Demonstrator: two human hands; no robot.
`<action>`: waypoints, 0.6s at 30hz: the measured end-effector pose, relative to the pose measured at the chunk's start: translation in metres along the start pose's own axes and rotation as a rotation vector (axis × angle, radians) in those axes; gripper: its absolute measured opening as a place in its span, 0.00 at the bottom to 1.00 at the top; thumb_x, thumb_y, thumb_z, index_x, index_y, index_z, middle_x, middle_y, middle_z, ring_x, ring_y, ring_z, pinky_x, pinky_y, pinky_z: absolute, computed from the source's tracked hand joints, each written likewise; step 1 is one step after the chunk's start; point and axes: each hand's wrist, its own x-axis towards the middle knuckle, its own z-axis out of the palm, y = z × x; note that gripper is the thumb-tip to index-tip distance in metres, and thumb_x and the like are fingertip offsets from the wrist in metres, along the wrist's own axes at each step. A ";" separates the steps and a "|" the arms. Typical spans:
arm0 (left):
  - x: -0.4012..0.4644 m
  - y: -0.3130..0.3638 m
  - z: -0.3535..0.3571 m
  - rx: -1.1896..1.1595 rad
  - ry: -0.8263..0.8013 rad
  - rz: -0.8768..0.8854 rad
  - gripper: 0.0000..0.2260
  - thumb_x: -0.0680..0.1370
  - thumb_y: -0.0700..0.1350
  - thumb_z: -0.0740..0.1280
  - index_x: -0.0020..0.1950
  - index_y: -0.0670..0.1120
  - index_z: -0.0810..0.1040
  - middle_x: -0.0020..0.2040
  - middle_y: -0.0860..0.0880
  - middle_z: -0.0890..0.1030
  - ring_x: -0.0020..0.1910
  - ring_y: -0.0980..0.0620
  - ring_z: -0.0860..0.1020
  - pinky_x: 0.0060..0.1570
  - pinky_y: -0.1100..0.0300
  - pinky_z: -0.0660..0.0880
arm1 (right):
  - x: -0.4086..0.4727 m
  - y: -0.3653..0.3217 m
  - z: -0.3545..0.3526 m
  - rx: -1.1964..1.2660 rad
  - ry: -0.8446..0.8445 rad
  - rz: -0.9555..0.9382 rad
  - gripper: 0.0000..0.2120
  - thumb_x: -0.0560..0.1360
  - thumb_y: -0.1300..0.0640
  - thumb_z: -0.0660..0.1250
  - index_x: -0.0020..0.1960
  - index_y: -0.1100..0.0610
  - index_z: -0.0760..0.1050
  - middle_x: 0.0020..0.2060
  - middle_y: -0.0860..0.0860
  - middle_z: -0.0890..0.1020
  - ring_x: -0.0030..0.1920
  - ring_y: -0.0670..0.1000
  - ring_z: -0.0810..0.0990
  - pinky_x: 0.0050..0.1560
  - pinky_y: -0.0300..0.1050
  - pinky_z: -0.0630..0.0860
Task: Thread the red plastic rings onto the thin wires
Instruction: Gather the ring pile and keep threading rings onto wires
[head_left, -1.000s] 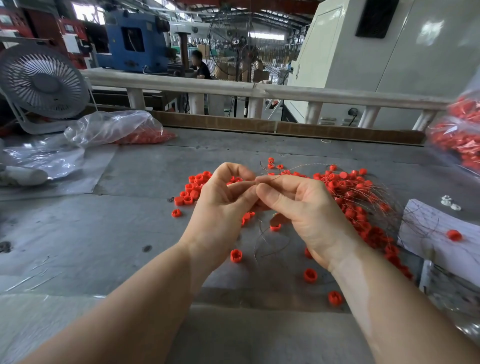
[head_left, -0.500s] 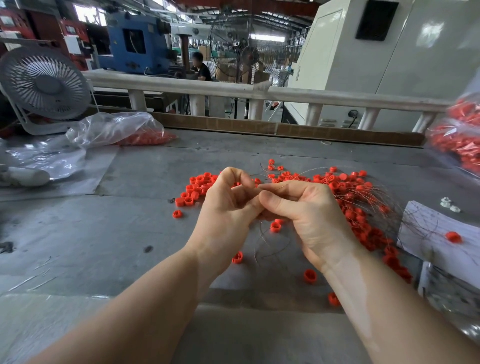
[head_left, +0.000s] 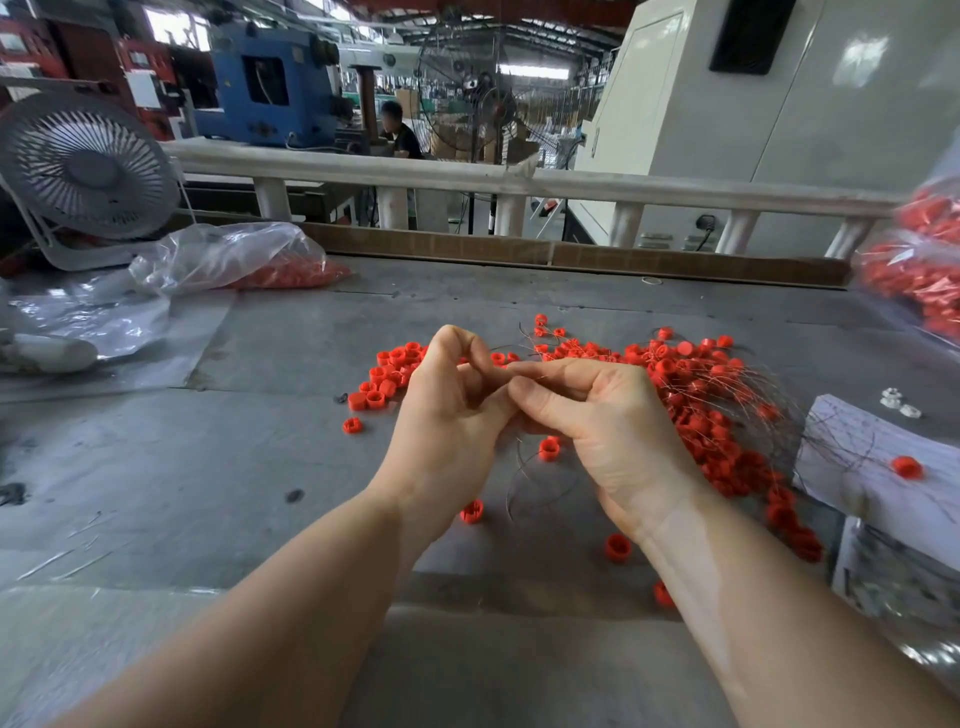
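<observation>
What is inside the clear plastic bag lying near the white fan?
The clear plastic bag holds red plastic pieces, probably rings; crumpled film hides their exact shape.

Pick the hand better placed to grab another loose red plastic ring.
Left, probably. The left hand sits beside the loose red plastic rings; the right hand pinches the thin metal wire.

Both bare forearms reach forward and converge. The left hand (head_left: 447, 415) and right hand (head_left: 602, 426) meet at their fingertips, fingers curled, thumbs pressed against forefingers in a pinch.
</observation>
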 end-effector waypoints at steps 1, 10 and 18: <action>0.001 -0.001 -0.001 -0.012 0.008 -0.006 0.13 0.76 0.26 0.59 0.41 0.43 0.62 0.34 0.43 0.77 0.22 0.61 0.74 0.21 0.72 0.68 | 0.000 0.000 0.000 -0.011 -0.001 0.003 0.05 0.70 0.63 0.71 0.45 0.58 0.83 0.42 0.55 0.85 0.47 0.53 0.83 0.52 0.46 0.78; 0.008 -0.009 -0.011 -0.171 -0.006 -0.188 0.06 0.68 0.42 0.67 0.42 0.43 0.75 0.31 0.50 0.81 0.29 0.56 0.78 0.32 0.66 0.76 | 0.001 -0.011 -0.006 0.008 0.104 -0.041 0.06 0.72 0.60 0.69 0.38 0.53 0.82 0.33 0.46 0.83 0.35 0.41 0.78 0.34 0.32 0.73; 0.007 -0.005 -0.009 -0.244 -0.090 -0.180 0.10 0.63 0.37 0.69 0.44 0.42 0.80 0.35 0.48 0.83 0.33 0.55 0.81 0.36 0.66 0.78 | 0.002 -0.012 -0.010 0.065 0.160 0.025 0.10 0.74 0.58 0.68 0.36 0.49 0.83 0.34 0.49 0.80 0.33 0.45 0.72 0.27 0.34 0.69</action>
